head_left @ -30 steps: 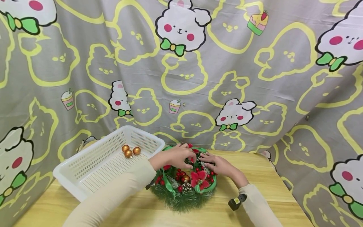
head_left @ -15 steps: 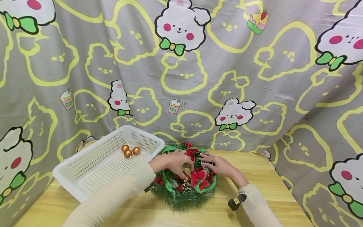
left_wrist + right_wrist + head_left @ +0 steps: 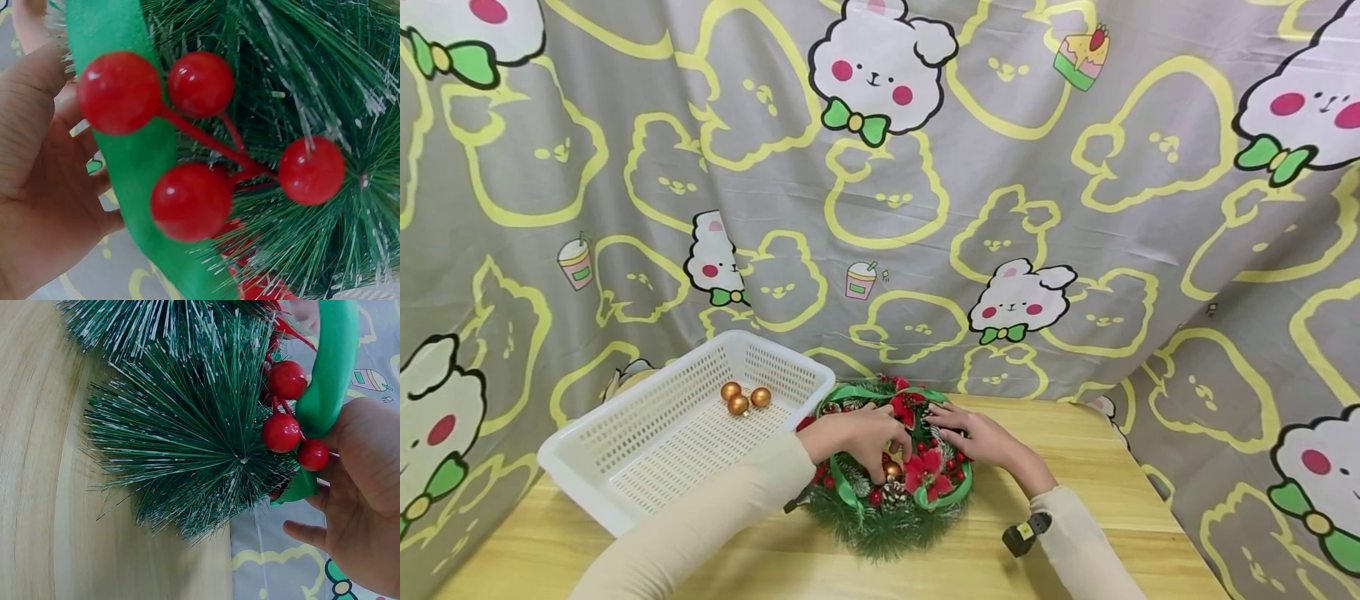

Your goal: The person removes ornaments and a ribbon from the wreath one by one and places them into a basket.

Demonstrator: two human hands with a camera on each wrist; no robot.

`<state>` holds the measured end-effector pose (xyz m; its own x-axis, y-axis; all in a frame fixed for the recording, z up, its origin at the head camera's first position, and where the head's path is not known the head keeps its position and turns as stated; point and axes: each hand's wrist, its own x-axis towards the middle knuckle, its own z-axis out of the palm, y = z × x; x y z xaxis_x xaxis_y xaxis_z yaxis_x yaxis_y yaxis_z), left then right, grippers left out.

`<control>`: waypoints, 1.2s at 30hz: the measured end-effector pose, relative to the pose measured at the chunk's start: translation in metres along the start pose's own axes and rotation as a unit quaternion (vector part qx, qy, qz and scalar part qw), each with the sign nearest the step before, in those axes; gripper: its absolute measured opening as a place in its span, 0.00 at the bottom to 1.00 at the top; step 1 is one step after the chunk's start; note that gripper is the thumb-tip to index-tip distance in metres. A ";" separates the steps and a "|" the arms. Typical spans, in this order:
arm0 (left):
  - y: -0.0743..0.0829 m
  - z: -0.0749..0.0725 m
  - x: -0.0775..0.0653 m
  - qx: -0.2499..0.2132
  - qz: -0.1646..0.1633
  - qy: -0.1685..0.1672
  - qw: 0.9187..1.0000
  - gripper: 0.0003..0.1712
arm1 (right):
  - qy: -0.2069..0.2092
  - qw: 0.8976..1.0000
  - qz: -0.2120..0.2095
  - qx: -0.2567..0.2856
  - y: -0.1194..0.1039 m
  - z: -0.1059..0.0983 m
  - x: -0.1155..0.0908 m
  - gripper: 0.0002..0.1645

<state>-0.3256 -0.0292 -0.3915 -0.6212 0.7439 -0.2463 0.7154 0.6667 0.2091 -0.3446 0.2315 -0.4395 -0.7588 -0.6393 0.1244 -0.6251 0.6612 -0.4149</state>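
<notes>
In the head view a Christmas wreath [image 3: 880, 525] of green needles lies on the table, with red flowers [image 3: 927, 473], red berries, a pine cone [image 3: 895, 495] and a green ribbon [image 3: 847, 490]. My left hand [image 3: 865, 435] reaches over its left side, fingers bent down into the middle beside a gold ball [image 3: 892, 471]. Whether those fingertips pinch anything is hidden. My right hand [image 3: 981, 437] rests on the wreath's right side with its fingers spread. In the right wrist view, the ribbon [image 3: 328, 369] and berries [image 3: 281, 432] partly cover the right hand's fingers.
To the left stands a white perforated plastic basket [image 3: 617, 442] with three gold balls [image 3: 739, 405] in it. Wooden tabletop [image 3: 1075, 467] extends to the right of the wreath. A patterned grey curtain [image 3: 760, 200] hangs behind and at both sides.
My left hand has moved from the wreath's far part down and nearer, to its middle, uncovering the far red flower. My right hand has stayed in place.
</notes>
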 end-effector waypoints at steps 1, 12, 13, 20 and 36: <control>0.000 0.001 0.000 0.000 0.001 0.002 1.000 0.19 | 0.001 1.000 0.000 -0.001 0.000 0.000 0.000 0.23; -0.002 0.006 -0.002 -0.025 0.002 0.005 1.000 0.13 | 0.003 1.000 -0.013 -0.007 0.001 -0.001 0.001 0.23; -0.003 0.006 -0.002 -0.027 0.001 0.004 1.000 0.12 | 0.004 1.000 -0.014 -0.007 0.001 -0.001 0.001 0.23; -0.005 0.011 0.000 -0.032 0.008 -0.003 0.999 0.12 | 0.004 1.000 -0.014 -0.004 0.002 0.000 0.001 0.23; -0.008 0.013 0.000 -0.047 0.009 0.007 0.999 0.12 | 0.006 1.000 -0.016 -0.008 0.001 0.001 0.001 0.23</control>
<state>-0.3268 -0.0352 -0.4057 -0.6127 0.7565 -0.2289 0.6940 0.6535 0.3023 -0.3464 0.2312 -0.4408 -0.7401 -0.6557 0.1493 -0.6525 0.6465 -0.3953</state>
